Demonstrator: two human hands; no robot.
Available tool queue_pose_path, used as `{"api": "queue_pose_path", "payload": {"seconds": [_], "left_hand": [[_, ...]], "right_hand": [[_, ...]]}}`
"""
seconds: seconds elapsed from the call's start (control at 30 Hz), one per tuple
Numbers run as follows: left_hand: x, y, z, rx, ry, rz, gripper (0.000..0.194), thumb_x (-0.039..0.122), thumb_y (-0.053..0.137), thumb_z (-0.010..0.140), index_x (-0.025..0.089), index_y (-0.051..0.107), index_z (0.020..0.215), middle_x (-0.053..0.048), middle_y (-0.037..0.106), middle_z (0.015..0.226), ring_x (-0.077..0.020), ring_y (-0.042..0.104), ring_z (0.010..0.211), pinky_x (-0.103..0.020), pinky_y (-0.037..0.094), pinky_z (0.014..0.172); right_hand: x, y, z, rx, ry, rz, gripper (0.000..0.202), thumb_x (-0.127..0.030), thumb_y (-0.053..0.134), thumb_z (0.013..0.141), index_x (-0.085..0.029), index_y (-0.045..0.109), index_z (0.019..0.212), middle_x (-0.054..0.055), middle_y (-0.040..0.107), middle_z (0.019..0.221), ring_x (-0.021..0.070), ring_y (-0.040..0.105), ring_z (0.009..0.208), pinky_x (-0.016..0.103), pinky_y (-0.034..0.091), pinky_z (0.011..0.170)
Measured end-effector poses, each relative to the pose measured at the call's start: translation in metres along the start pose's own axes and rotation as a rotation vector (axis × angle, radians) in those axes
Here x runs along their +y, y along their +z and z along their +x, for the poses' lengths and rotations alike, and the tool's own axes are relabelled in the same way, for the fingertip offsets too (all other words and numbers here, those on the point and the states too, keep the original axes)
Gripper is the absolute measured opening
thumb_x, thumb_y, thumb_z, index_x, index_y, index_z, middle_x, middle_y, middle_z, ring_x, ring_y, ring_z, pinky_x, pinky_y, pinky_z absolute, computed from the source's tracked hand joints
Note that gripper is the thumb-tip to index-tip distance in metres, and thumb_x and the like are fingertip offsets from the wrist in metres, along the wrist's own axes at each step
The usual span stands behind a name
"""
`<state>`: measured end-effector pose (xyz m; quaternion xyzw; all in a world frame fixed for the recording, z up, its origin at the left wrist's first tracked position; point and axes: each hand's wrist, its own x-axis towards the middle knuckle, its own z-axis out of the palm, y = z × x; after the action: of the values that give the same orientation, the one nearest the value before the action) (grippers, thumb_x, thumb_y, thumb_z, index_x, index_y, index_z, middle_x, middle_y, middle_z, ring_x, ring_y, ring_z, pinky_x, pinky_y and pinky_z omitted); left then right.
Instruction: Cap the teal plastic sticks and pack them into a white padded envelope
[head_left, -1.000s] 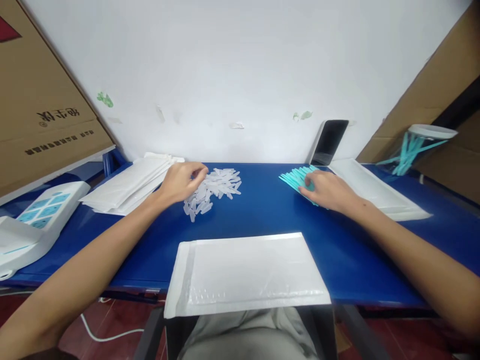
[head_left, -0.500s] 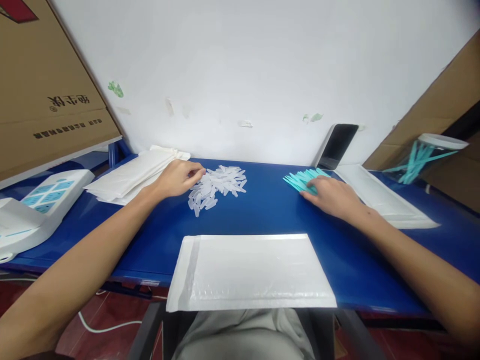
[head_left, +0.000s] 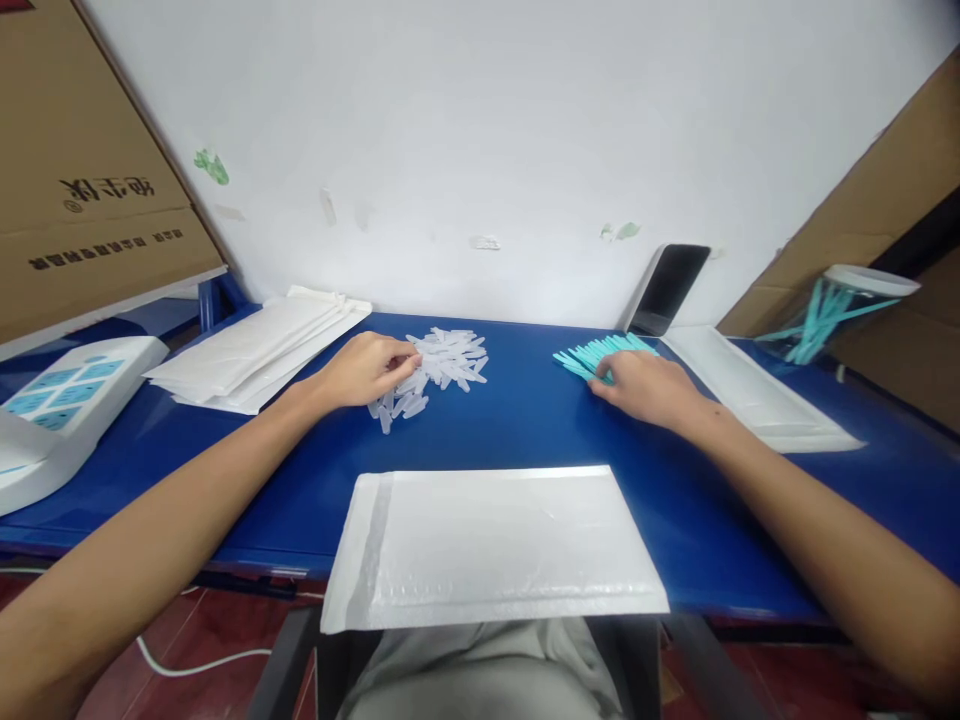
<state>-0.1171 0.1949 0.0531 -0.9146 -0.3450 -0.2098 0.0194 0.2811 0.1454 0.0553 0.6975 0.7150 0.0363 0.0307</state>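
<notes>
A loose pile of small translucent white pieces [head_left: 454, 358] lies on the blue table [head_left: 495, 430], left of the middle. At the pile's left edge is my left hand [head_left: 373, 368], its thumb and fingers pinched together; what they hold, if anything, is too small to make out. My right hand [head_left: 646, 386] rests on the near side of a bundle of teal sticks [head_left: 596, 352], fingers curled down at its edge; whether a stick is between them is hidden. A white padded envelope [head_left: 499, 545] lies flat at the table's front edge, nearest my body.
Stacked white envelopes [head_left: 247, 350] lie at the back left, beside a white device with blue labels [head_left: 82, 400]. A phone [head_left: 669, 288] leans on the wall. Another envelope [head_left: 757, 390] and a clear jar of teal sticks [head_left: 832, 315] stand right. A cardboard box [head_left: 97, 180] rises left.
My left hand has moved right, onto the edge of the white pile, its fingertips closing. My right hand has shifted slightly toward the near side of the teal sticks. The view has shifted slightly.
</notes>
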Motion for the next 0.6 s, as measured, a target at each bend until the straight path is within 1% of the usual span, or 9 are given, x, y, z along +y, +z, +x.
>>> {"api": "queue_pose_path", "payload": {"seconds": [0.13, 0.23, 0.37, 0.5, 0.6], "left_hand": [[-0.002, -0.001, 0.000, 0.023, -0.019, -0.009, 0.034, 0.035, 0.048, 0.095, 0.018, 0.072, 0.079, -0.003, 0.068, 0.065, -0.0162, 0.059, 0.059, -0.028, 0.038, 0.061], [-0.003, -0.003, -0.001, 0.030, -0.052, -0.003, 0.036, 0.036, 0.047, 0.097, 0.018, 0.069, 0.076, -0.003, 0.068, 0.067, -0.0152, 0.057, 0.059, -0.028, 0.038, 0.062], [-0.002, -0.004, -0.002, 0.023, -0.067, 0.021, 0.040, 0.038, 0.044, 0.098, 0.017, 0.068, 0.075, -0.003, 0.069, 0.069, -0.0150, 0.056, 0.058, -0.029, 0.037, 0.062], [0.002, -0.004, -0.001, 0.031, -0.042, 0.051, 0.039, 0.038, 0.044, 0.097, 0.018, 0.071, 0.078, -0.004, 0.069, 0.068, -0.0171, 0.059, 0.060, -0.029, 0.039, 0.063], [0.009, -0.005, 0.000, 0.024, -0.011, 0.062, 0.038, 0.037, 0.044, 0.098, 0.018, 0.071, 0.079, -0.005, 0.068, 0.067, -0.0177, 0.060, 0.062, -0.029, 0.039, 0.062]], "right_hand": [[0.001, 0.004, -0.008, 0.029, -0.009, 0.026, 0.032, -0.042, 0.050, 0.096, -0.022, 0.074, 0.103, 0.012, 0.076, 0.107, 0.0307, 0.068, 0.100, 0.037, 0.045, 0.073], [0.002, 0.007, -0.009, 0.050, -0.071, 0.065, 0.032, -0.041, 0.051, 0.096, -0.020, 0.074, 0.105, 0.011, 0.076, 0.102, 0.0281, 0.068, 0.095, 0.035, 0.044, 0.071], [-0.006, 0.008, -0.013, 0.076, -0.249, 0.161, 0.032, -0.040, 0.051, 0.096, -0.019, 0.073, 0.105, 0.009, 0.073, 0.093, 0.0235, 0.066, 0.083, 0.032, 0.042, 0.068], [-0.024, 0.004, -0.024, 0.085, -0.447, 0.259, 0.029, -0.039, 0.053, 0.095, -0.019, 0.073, 0.103, 0.008, 0.070, 0.089, 0.0219, 0.063, 0.077, 0.032, 0.041, 0.066], [-0.036, 0.001, -0.033, 0.089, -0.544, 0.302, 0.029, -0.041, 0.054, 0.096, -0.019, 0.073, 0.099, 0.004, 0.068, 0.077, 0.0191, 0.059, 0.066, 0.034, 0.039, 0.070]]}}
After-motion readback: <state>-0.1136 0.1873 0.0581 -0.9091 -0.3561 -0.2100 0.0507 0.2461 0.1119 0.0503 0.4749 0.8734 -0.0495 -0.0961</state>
